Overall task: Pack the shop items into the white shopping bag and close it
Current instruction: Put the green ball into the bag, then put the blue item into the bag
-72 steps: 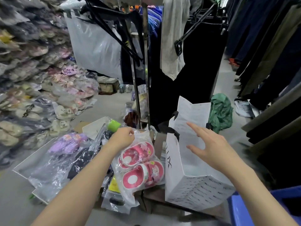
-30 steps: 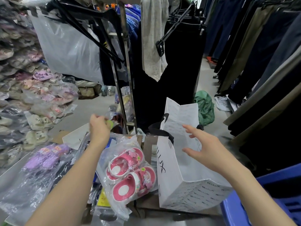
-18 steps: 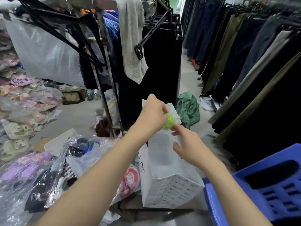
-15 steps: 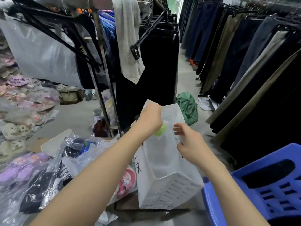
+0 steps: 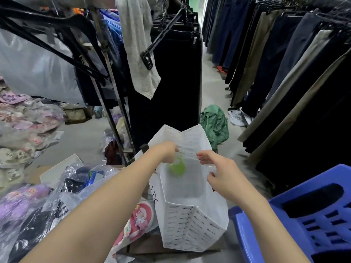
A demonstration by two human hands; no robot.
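The white shopping bag (image 5: 190, 230) stands open on a low box in front of me. My left hand (image 5: 167, 151) reaches over its mouth with fingers pointing down. A small green item (image 5: 177, 167) is a blur just below those fingertips, inside the bag and seemingly loose. My right hand (image 5: 218, 168) pinches the bag's right rim between thumb and fingers and holds it open. A pair of pink children's shoes in clear plastic (image 5: 140, 217) leans against the bag's left side.
Plastic-wrapped goods, among them purple sandals (image 5: 19, 200), are heaped at the left. A blue plastic chair (image 5: 303, 224) stands close at the right. A clothes rack pole (image 5: 112, 88) and hanging dark trousers (image 5: 171, 82) rise behind the bag. A green cloth (image 5: 214, 124) lies on the floor.
My left hand carried the green item from the pile over the bag's mouth, and it now drops below my fingers. My right hand moved onto the bag's right rim.
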